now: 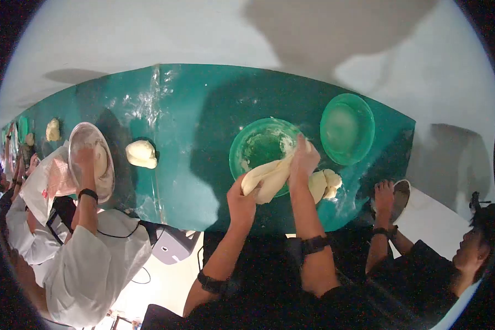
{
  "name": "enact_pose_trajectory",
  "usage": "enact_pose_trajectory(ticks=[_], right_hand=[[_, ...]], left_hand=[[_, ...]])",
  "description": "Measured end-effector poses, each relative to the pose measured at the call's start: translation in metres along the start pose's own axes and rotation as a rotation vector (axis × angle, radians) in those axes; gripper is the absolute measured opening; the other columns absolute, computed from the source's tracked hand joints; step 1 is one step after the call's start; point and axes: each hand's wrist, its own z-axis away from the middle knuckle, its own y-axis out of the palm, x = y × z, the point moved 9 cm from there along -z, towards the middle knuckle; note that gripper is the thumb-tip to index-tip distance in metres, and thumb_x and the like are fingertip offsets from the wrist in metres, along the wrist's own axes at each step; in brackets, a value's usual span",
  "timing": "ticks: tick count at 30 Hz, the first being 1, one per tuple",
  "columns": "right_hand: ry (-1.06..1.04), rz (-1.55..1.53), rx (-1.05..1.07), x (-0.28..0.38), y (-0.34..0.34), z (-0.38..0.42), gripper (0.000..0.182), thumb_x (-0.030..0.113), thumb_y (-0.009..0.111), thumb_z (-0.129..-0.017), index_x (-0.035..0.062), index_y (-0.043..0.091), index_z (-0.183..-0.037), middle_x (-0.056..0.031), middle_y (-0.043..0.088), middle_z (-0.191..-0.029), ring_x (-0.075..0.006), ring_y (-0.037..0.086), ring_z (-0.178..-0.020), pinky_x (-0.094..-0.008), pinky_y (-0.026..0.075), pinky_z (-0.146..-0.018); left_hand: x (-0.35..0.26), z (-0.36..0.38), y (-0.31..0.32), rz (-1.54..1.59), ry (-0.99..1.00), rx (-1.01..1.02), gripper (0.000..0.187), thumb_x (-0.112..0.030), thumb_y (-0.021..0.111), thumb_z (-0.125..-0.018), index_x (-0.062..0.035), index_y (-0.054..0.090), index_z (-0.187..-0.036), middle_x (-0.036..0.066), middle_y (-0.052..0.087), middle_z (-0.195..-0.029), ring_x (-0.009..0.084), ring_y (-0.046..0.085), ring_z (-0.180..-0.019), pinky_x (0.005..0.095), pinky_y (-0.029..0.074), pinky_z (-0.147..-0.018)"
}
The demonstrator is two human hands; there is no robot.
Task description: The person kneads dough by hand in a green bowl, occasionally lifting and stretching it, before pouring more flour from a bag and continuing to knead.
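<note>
A pale piece of dough (pixel 270 177) is stretched between my two hands, over the near rim of a green bowl (pixel 237 140). My left hand (pixel 242 204) grips its lower left end. My right hand (pixel 304 160) is closed around its upper right end, higher and farther from me. White flour or dough residue coats the bowl's inside. Another lump of dough (pixel 329 184) lies on the green table (pixel 198 203) just right of my right wrist, partly hidden by it.
A second green bowl (pixel 347 129) stands at the right. Left of my bowl sits a dough ball (pixel 141 153). A co-worker in a white sleeve (pixel 96 264) works in a metal bowl (pixel 111 181). Another person's hand (pixel 384 195) touches a round container (pixel 401 199) at the right.
</note>
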Motion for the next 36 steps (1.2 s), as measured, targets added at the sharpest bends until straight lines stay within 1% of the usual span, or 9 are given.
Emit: enact_pose_trajectory(ticks=[5, 8, 16, 20, 23, 26, 29, 32, 36], right_hand=[[0.528, -0.617, -0.175, -0.023, -0.02, 0.006, 0.034, 0.035, 0.065, -0.101, 0.0087, 0.06, -0.08, -0.0023, 0.053, -0.069, -0.0201, 0.054, -0.061, -0.0388, 0.046, -0.061], [0.602, -0.844, -0.135, -0.027, -0.023, 0.009, 0.031, 0.035, 0.062, -0.102, 0.0176, 0.048, -0.08, 0.0006, 0.043, -0.068, -0.0159, 0.047, -0.059, -0.0349, 0.043, -0.056], [0.419, -0.872, -0.047, 0.023, -0.071, 0.014, 0.033, 0.04, 0.062, -0.101, 0.0182, 0.048, -0.081, 0.0015, 0.047, -0.069, -0.0161, 0.049, -0.061, -0.0354, 0.045, -0.055], [0.528, -1.265, 0.201, 0.067, -0.086, 0.034, 0.031, 0.034, 0.057, -0.103, 0.0137, 0.053, -0.08, -0.0021, 0.054, -0.072, -0.0212, 0.052, -0.063, -0.037, 0.048, -0.061], [0.418, -1.168, 0.281, 0.098, -0.077, 0.058, 0.029, 0.032, 0.058, -0.102, 0.011, 0.058, -0.082, -0.0041, 0.058, -0.079, -0.0204, 0.057, -0.069, -0.0351, 0.05, -0.067], [-0.13, -0.253, 0.265, 0.103, -0.061, 0.075, 0.021, 0.026, 0.068, -0.097, 0.0065, 0.072, -0.103, -0.0047, 0.069, -0.091, -0.0194, 0.065, -0.088, -0.0376, 0.053, -0.086], [-0.257, -0.266, 0.608, 0.141, -0.024, 0.09, 0.025, 0.028, 0.066, -0.099, 0.0051, 0.076, -0.105, -0.0101, 0.073, -0.116, -0.0227, 0.067, -0.111, -0.0412, 0.05, -0.102], [-0.461, -0.05, 0.782, 0.143, -0.013, 0.098, 0.039, 0.027, 0.063, -0.101, 0.0039, 0.068, -0.131, -0.0138, 0.067, -0.139, -0.0258, 0.058, -0.135, -0.0417, 0.041, -0.116], [-0.202, 0.022, 1.037, 0.138, -0.011, 0.112, 0.058, 0.024, 0.062, -0.1, 0.0074, 0.047, -0.154, -0.0158, 0.061, -0.147, -0.0302, 0.045, -0.148, -0.0438, 0.032, -0.123]], left_hand=[[0.007, 0.004, -0.004, 0.197, 0.033, 0.038, 0.03, -0.002, 0.073, -0.092, 0.0016, 0.069, -0.122, 0.007, 0.074, -0.111, 0.0142, 0.068, -0.099, 0.0308, 0.054, -0.089], [0.013, -0.004, -0.009, 0.173, 0.064, 0.023, 0.027, -0.002, 0.071, -0.094, 0.0015, 0.069, -0.121, 0.007, 0.073, -0.11, 0.014, 0.067, -0.1, 0.0303, 0.053, -0.09], [0.015, -0.012, -0.001, 0.382, -0.053, -0.027, 0.024, -0.006, 0.068, -0.098, 0.0003, 0.068, -0.121, 0.007, 0.071, -0.112, 0.0146, 0.066, -0.102, 0.0299, 0.052, -0.091], [0.021, -0.016, 0.003, 0.43, -0.045, -0.031, 0.026, -0.008, 0.068, -0.099, -0.0008, 0.066, -0.123, 0.007, 0.07, -0.115, 0.0157, 0.066, -0.106, 0.0317, 0.052, -0.093], [0.029, -0.015, 0.018, 0.605, -0.203, 0.072, 0.032, -0.01, 0.066, -0.1, -0.0025, 0.061, -0.131, 0.008, 0.068, -0.122, 0.0189, 0.066, -0.113, 0.0354, 0.053, -0.097], [0.016, -0.007, 0.027, 0.732, -0.353, 0.224, 0.041, -0.014, 0.064, -0.102, -0.0045, 0.053, -0.14, 0.011, 0.064, -0.13, 0.0233, 0.065, -0.119, 0.0401, 0.054, -0.101], [0.014, -0.006, 0.03, 0.762, -0.371, 0.339, 0.046, -0.02, 0.063, -0.102, -0.0055, 0.048, -0.144, 0.012, 0.062, -0.134, 0.0261, 0.063, -0.123, 0.0429, 0.053, -0.103], [0.005, -0.007, 0.023, 0.749, -0.364, 0.429, 0.049, -0.023, 0.064, -0.102, -0.0058, 0.048, -0.144, 0.013, 0.061, -0.135, 0.0273, 0.062, -0.124, 0.0438, 0.053, -0.104], [0.004, -0.005, 0.023, 0.812, -0.419, 0.48, 0.049, -0.024, 0.063, -0.101, -0.006, 0.048, -0.144, 0.014, 0.059, -0.138, 0.0295, 0.06, -0.128, 0.0471, 0.05, -0.107]])
